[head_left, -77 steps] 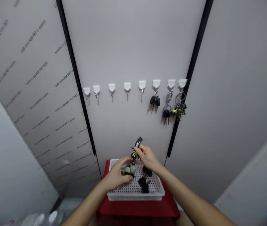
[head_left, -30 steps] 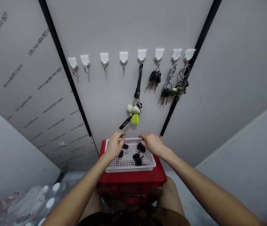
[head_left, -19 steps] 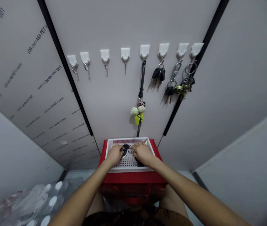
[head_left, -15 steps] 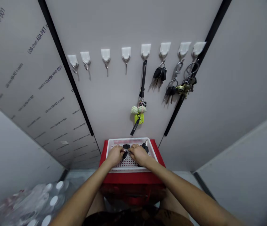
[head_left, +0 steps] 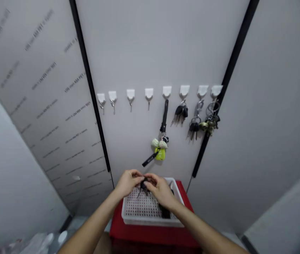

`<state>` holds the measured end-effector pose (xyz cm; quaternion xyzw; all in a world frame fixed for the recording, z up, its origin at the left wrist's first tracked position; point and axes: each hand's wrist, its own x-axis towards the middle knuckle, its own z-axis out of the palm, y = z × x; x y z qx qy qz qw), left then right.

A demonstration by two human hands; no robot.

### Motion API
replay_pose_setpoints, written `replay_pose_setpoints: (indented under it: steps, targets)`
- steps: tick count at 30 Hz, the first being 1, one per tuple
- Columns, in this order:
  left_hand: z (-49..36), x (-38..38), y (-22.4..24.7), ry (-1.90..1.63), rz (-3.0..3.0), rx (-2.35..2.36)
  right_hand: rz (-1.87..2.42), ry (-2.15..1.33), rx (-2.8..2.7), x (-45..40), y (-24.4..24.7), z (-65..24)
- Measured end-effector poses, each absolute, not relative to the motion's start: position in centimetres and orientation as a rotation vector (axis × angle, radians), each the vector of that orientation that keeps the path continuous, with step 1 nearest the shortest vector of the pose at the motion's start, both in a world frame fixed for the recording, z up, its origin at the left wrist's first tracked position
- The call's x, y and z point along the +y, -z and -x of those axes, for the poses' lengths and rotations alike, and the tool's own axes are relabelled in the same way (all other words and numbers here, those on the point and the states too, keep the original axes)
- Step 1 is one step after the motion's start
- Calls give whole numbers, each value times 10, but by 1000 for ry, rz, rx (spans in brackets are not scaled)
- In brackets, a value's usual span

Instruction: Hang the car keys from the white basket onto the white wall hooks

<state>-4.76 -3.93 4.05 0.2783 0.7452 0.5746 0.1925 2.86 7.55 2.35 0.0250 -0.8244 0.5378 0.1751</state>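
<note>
Between my fingertips, above the white basket (head_left: 136,221), is a bunch of keys (head_left: 144,185) with black heads, its metal blades hanging down. My left hand (head_left: 129,181) pinches it from the left. From the right, my right hand (head_left: 160,188) closes on the same bunch, thumb in front. The ring at the top is hidden by my fingers. Under my right wrist, a dark object (head_left: 165,211) lies in the basket, partly covered; its kind does not show.
On the wall ahead is a row of white hooks (head_left: 149,92). Hanging there are a black strap with a yellow-green case (head_left: 160,153), black-headed keys (head_left: 181,111), more keys (head_left: 194,126) and brass-coloured keys (head_left: 210,125). The basket sits on a red stand (head_left: 150,233). Bottles (head_left: 62,237) stand lower left.
Both hands have lifted the keys up from the basket floor and come closer together. My view has tilted up, so the hooks and basket sit lower in the picture.
</note>
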Motion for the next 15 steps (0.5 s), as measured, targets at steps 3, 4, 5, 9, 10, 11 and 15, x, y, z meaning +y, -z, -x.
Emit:
replay_pose_setpoints:
  steps: [3,4,5,9,10,11,15]
  targets:
    - [47,-41,-91,-1722,-852,2040,-80,-1518,-2135,70,-60,-21]
    - [47,-41,-108,-1762,-898,2050,-80,-1498,-2070,68,-74,-18]
    - [46,-40,-124,-1804,-951,2074,-82,-1482,-2015,67,-88,-15]
    - [47,-33,-174,-1919,-1194,2199,-98,-1422,-1936,66,-137,-5]
    - [48,-31,-182,-1916,-1254,2225,-102,-1396,-1928,68,-145,-4]
    - [50,-30,-188,-1905,-1311,2256,-115,-1374,-1912,70,-153,-4]
    - [58,-27,-205,-1843,-1495,2472,-181,-1394,-1887,82,-176,-9]
